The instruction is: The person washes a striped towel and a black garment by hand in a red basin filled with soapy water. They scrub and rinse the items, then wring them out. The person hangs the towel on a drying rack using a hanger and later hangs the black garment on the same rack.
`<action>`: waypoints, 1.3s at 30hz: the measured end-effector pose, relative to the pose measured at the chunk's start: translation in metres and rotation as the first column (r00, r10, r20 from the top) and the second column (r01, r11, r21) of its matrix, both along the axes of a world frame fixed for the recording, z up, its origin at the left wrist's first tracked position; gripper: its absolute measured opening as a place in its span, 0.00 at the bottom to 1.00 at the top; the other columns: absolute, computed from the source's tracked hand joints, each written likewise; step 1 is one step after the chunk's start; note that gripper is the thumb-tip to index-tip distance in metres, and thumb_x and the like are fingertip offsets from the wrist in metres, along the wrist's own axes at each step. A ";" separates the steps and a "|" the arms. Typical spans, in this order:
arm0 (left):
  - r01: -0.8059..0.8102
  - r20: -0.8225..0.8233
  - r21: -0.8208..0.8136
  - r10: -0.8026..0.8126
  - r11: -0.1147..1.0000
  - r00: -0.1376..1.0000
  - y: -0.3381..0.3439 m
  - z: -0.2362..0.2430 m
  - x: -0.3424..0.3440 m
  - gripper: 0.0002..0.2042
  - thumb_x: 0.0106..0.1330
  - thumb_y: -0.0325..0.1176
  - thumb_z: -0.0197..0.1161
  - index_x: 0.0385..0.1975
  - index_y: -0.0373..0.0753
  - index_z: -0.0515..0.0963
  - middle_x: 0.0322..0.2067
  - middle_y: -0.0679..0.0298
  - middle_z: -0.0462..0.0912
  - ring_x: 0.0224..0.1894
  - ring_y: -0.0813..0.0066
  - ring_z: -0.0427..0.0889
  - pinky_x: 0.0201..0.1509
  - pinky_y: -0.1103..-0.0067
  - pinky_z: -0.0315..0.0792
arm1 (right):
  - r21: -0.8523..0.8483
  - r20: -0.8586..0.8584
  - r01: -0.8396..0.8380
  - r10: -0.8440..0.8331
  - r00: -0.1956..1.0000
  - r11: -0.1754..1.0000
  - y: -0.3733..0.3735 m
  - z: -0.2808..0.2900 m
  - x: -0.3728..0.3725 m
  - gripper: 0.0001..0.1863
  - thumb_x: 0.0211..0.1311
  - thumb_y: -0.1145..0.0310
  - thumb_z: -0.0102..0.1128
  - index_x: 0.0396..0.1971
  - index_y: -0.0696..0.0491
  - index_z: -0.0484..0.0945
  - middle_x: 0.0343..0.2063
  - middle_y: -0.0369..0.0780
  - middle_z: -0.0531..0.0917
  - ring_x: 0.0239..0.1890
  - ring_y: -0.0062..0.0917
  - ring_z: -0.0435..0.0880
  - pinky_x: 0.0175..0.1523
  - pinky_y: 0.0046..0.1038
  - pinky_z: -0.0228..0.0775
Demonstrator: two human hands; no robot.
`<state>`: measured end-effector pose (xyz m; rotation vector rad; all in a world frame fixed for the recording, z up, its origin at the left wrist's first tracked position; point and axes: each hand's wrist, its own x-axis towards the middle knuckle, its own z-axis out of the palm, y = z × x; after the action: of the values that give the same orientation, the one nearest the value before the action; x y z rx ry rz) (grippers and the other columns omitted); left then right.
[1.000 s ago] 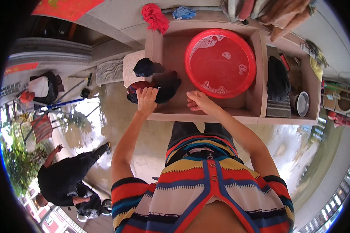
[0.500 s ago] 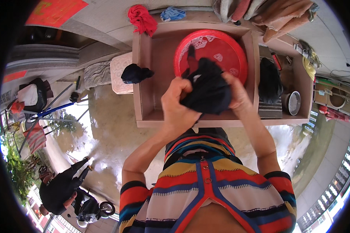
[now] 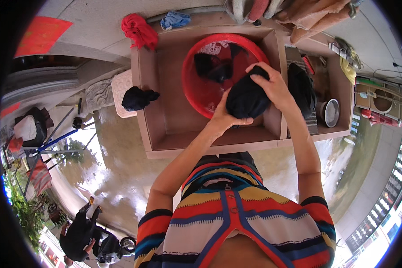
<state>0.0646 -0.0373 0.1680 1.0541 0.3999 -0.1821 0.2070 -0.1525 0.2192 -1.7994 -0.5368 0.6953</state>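
Observation:
My left hand [image 3: 225, 117] and my right hand [image 3: 274, 87] are both closed round a bunched black cloth [image 3: 248, 97]. The left grips it from below, thumb along its lower edge. My right fingers press on its top and right side. The bundle hangs over the near right rim of a round red basin [image 3: 189, 91]. In the basin, more dark cloth [image 3: 204, 66] lies in water with white suds along the far edge. The basin stands in a brownish sink trough [image 3: 165, 107]. What kind of garment the cloth is, I cannot tell.
Another black cloth [image 3: 137, 98] lies on the trough's left wall. Red cloth [image 3: 139, 31] and blue cloth [image 3: 175, 20] sit on the back ledge. Right of the divider are a dark cloth [image 3: 300, 87], a red brush [image 3: 307, 64] and a metal pot [image 3: 331, 112]. A person [image 3: 79, 236] is beside a motorbike.
The black cloth has been gathered into a tighter bundle and shifted slightly right of the basin's middle. My right hand has moved onto its top. The whole view has shifted a little.

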 end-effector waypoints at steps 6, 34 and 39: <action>0.242 -0.011 -0.054 -0.243 0.969 0.970 -0.014 0.015 -0.014 0.57 0.30 0.40 0.80 0.63 0.35 0.51 0.57 0.50 0.60 0.62 0.61 0.58 0.65 0.75 0.51 | -0.117 0.298 -0.045 0.078 0.951 0.992 -0.020 0.050 0.005 0.14 0.48 0.79 0.59 0.37 0.57 0.75 0.33 0.39 0.78 0.40 0.25 0.77 0.47 0.23 0.66; 0.166 -0.166 0.979 0.008 -0.122 0.986 0.032 -0.205 0.079 0.24 0.50 0.35 0.62 0.50 0.44 0.70 0.52 0.50 0.64 0.53 0.47 0.63 0.48 0.55 0.63 | -0.784 0.462 0.214 0.318 0.828 0.583 0.047 -0.302 0.037 0.28 0.50 0.62 0.56 0.55 0.48 0.67 0.52 0.51 0.64 0.55 0.50 0.63 0.57 0.46 0.56; 0.004 0.036 0.919 -0.095 0.393 0.995 0.000 -0.225 0.059 0.34 0.41 0.31 0.68 0.51 0.33 0.61 0.46 0.49 0.66 0.49 0.46 0.64 0.50 0.60 0.63 | -0.396 0.214 0.131 -0.047 0.976 0.909 0.036 -0.236 0.038 0.21 0.48 0.67 0.56 0.47 0.52 0.74 0.41 0.50 0.74 0.49 0.43 0.72 0.56 0.36 0.64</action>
<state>0.1236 -0.0371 -0.0570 2.2131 0.3882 0.0691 0.2446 -0.1161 -0.0166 -2.2912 -0.4596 0.5951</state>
